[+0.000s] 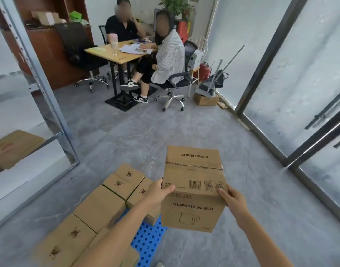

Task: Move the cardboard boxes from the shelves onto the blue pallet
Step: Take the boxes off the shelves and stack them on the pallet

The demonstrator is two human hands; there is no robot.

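I hold a brown SUPOR cardboard box (194,187) in the air with both hands. My left hand (158,191) grips its left edge and my right hand (232,201) grips its right front corner. Below it, a patch of the blue pallet (146,241) with round holes shows. Several plain cardboard boxes (99,205) stand on the pallet to the left of the held box, packed side by side. At the left stands the metal shelf (47,99) with a flat cardboard piece (13,147) lying on one level.
Two people sit on office chairs at a wooden table (117,53) ahead. A small open box (205,99) and a dustpan stand by the frosted glass wall (300,74) on the right. Grey floor (165,130) stretches between me and the table.
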